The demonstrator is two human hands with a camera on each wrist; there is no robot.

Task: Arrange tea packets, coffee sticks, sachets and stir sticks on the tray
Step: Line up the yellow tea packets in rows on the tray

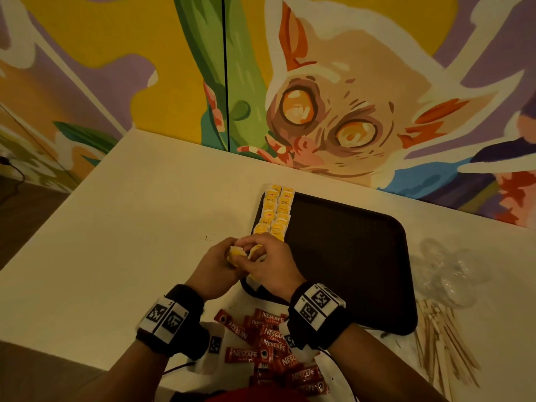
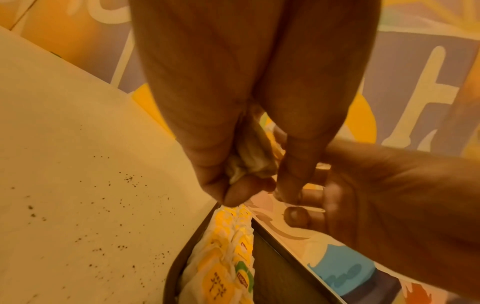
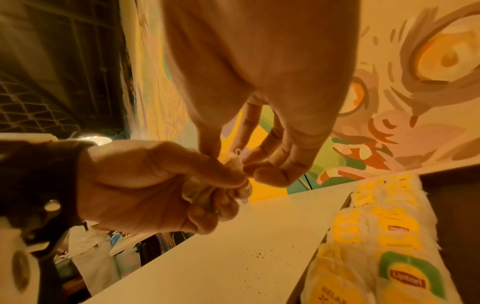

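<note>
My left hand (image 1: 223, 261) grips a small bunch of yellow-and-white tea packets (image 2: 249, 162) just off the tray's near left corner. My right hand (image 1: 271, 264) meets it from the right, and its thumb and fingers (image 3: 262, 162) pinch the top of one packet (image 3: 235, 162) in that bunch. Two overlapping rows of tea packets (image 1: 275, 211) lie along the left side of the dark tray (image 1: 348, 256). Red coffee sticks (image 1: 269, 342) lie in a loose pile between my wrists, partly hidden by them. Wooden stir sticks (image 1: 446, 346) lie right of the tray.
Clear plastic cups (image 1: 448, 271) sit at the table's right, above the stir sticks. Dark specks (image 1: 207, 237) dot the white table (image 1: 130, 213) left of the tray. A painted wall (image 1: 319, 97) rises directly behind the table.
</note>
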